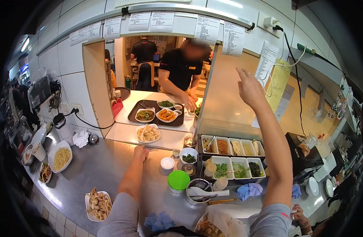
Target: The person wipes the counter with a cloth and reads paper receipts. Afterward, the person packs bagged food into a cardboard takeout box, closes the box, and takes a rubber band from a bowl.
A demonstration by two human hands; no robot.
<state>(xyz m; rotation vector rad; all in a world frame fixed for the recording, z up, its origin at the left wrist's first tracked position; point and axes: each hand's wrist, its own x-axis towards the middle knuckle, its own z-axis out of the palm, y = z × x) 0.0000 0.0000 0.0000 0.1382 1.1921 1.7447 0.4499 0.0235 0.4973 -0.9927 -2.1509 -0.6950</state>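
Observation:
My left hand (pixel 140 153) is low over the steel counter (pixel 110 158), just below a white bowl of pale fries-like food (pixel 148 133) on the pass ledge; its fingers are too small to read. Raised high on the right, my right hand (pixel 250 87) has its fingers stretched out and holds nothing, near the paper slips (pixel 267 59) on the wall. Beyond the ledge, a dark tray (pixel 175 121) carries several dishes, among them a bowl of orange food (pixel 166 115) and a bowl of greens (pixel 165 104).
A person in black (pixel 181 69) reaches beside the tray. White topping containers (pixel 222 146) stand right of centre, near a green-lidded tub (pixel 178 180). Noodles (pixel 62 158) and a fried-food bowl (pixel 98 204) sit left. Another person's hand (pixel 299 215) shows at lower right.

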